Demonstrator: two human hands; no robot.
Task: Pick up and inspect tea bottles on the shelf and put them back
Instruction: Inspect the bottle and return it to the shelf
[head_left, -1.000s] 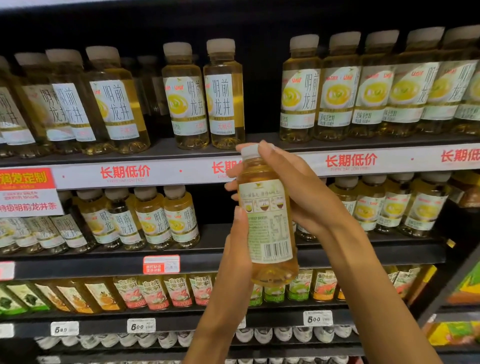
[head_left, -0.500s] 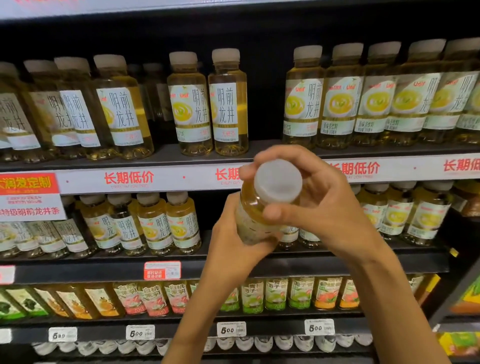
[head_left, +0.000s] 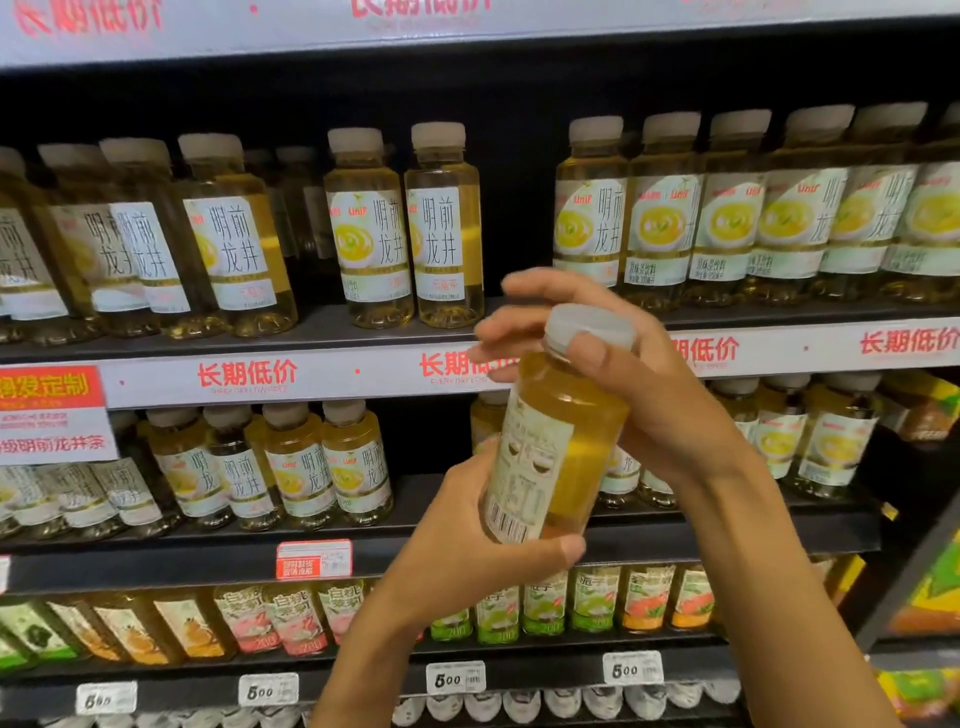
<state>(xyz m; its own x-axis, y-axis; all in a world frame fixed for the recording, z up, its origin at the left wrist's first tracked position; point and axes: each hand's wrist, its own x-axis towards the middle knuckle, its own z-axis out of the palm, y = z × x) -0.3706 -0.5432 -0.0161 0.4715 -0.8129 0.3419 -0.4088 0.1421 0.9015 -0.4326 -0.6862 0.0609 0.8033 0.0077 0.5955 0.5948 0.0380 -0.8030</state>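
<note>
I hold one tea bottle (head_left: 558, 431) with golden liquid and a white cap in front of the shelves, tilted with its cap up and to the right. Its back label with a barcode faces me. My left hand (head_left: 467, 530) grips the bottle's lower part from below, thumb under the base. My right hand (head_left: 639, 379) curls around the neck and cap, thumb pressed on the cap. Behind the hands, rows of matching tea bottles (head_left: 405, 228) stand on the upper shelf (head_left: 332, 332), with a gap right of the two middle ones.
A second shelf (head_left: 208, 551) below carries more tea bottles (head_left: 327, 462). Lower still stand fruit-labelled bottles (head_left: 280, 618) above price tags (head_left: 454, 678). A red and white sign (head_left: 52, 410) hangs at the left. Other packaged goods (head_left: 930, 587) fill a rack at the right edge.
The bottle went from upright with its label toward me, to cap pointing at me, and now leans back upward to the right. The view has tilted up a little.
</note>
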